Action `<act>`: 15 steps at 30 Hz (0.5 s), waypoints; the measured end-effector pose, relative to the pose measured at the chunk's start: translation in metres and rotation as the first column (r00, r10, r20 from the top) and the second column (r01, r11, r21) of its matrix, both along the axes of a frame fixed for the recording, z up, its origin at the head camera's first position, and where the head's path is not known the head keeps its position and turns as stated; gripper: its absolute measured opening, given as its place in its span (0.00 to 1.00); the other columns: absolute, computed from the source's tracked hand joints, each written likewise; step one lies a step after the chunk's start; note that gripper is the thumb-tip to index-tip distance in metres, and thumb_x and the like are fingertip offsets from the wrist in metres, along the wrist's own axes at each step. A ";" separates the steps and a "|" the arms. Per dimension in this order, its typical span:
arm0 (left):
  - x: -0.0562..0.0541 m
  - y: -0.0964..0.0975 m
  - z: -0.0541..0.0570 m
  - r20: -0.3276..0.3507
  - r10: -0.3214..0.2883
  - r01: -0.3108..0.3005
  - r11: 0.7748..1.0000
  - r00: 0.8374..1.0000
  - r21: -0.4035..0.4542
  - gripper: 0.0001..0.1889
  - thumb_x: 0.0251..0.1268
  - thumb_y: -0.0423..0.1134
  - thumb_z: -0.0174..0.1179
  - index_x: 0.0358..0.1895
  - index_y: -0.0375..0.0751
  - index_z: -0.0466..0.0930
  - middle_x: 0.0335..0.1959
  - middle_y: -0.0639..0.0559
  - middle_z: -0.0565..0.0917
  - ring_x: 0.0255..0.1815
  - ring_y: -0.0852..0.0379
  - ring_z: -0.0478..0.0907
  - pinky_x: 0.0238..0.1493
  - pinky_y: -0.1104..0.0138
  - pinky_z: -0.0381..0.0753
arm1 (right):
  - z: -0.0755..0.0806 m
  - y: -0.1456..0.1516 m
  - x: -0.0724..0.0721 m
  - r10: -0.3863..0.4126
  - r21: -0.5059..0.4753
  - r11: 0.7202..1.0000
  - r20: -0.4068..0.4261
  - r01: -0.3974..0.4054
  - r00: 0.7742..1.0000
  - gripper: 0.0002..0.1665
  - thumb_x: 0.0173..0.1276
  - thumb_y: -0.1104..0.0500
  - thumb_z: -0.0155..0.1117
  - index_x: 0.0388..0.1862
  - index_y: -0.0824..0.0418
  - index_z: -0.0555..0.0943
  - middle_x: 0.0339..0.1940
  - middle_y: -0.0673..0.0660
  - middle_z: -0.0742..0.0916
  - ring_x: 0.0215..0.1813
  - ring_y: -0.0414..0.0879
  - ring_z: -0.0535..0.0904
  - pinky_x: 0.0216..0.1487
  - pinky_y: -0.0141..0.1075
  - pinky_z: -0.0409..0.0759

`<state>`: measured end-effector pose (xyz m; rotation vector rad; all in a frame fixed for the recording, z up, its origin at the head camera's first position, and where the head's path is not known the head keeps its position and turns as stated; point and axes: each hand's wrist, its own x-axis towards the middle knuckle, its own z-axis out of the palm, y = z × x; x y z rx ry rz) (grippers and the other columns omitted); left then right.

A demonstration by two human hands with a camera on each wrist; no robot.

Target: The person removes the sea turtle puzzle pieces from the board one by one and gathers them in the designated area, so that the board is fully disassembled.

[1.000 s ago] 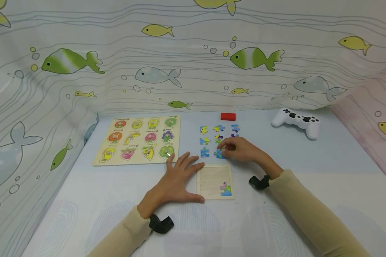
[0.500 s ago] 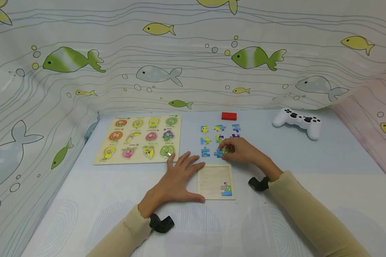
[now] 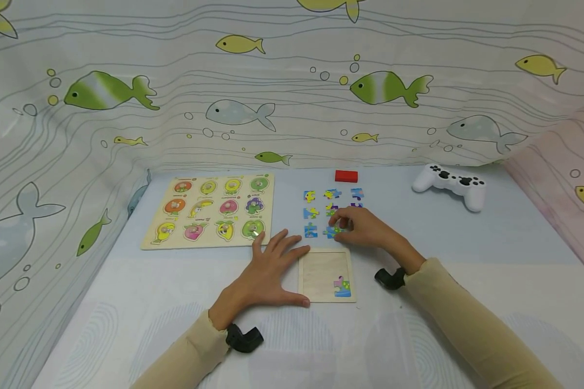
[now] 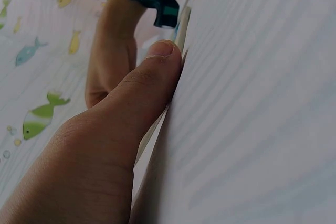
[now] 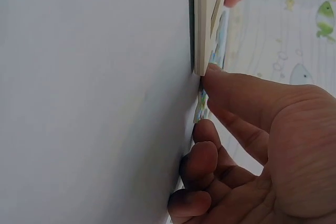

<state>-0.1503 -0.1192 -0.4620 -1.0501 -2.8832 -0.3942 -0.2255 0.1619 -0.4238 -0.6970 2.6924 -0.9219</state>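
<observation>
My left hand (image 3: 267,275) lies with its fingers spread beside a square wooden puzzle tray (image 3: 300,278). Its index fingertip and thumb are at the tray's two left corners; the thumb (image 4: 152,72) shows along the tray edge in the left wrist view. Inside the tray's lower right corner sits one puzzle piece (image 3: 342,290) in pink, green and blue. Beyond the tray, my right hand (image 3: 362,228) pinches a blue-green puzzle piece (image 3: 330,233) between thumb and curled fingers, low over the table. In the right wrist view this piece is seen edge-on, partly hidden by the fingers.
Several loose puzzle pieces (image 3: 310,213) lie in rows behind the tray. A wooden fruit puzzle board (image 3: 148,241) is at the left, close to the left fingertips. A red block (image 3: 346,176) lies at the back, and a white game controller (image 3: 450,185) at the back right.
The fingers of my right hand have shifted slightly on the blue-green puzzle piece, which has moved a little and shows more now. My left hand has stayed at the tray.
</observation>
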 end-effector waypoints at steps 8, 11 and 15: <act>0.000 0.000 0.001 0.006 0.003 -0.003 1.000 1.000 0.003 0.57 0.39 0.82 0.63 0.77 0.61 0.64 0.80 0.52 0.62 0.84 0.42 0.48 0.75 0.32 0.35 | 0.001 -0.002 -0.002 -0.011 0.009 1.000 0.009 0.011 1.000 0.15 0.64 0.59 0.74 0.49 0.57 0.85 0.40 0.54 0.84 0.43 0.48 0.75 0.45 0.37 0.77; 0.000 0.000 0.001 0.007 0.002 -0.002 1.000 1.000 0.004 0.57 0.39 0.82 0.63 0.78 0.61 0.64 0.80 0.52 0.62 0.84 0.42 0.48 0.75 0.32 0.35 | 0.001 -0.002 -0.003 -0.012 0.011 1.000 0.010 0.012 1.000 0.15 0.64 0.59 0.74 0.49 0.57 0.85 0.40 0.54 0.84 0.43 0.48 0.75 0.44 0.37 0.76; 0.000 0.000 0.000 0.000 -0.001 0.001 1.000 1.000 0.003 0.57 0.39 0.82 0.63 0.78 0.61 0.64 0.80 0.52 0.62 0.84 0.42 0.49 0.75 0.32 0.36 | 0.002 -0.002 -0.003 -0.015 0.010 1.000 0.014 0.015 1.000 0.15 0.64 0.59 0.74 0.50 0.58 0.85 0.39 0.55 0.84 0.42 0.48 0.75 0.44 0.37 0.76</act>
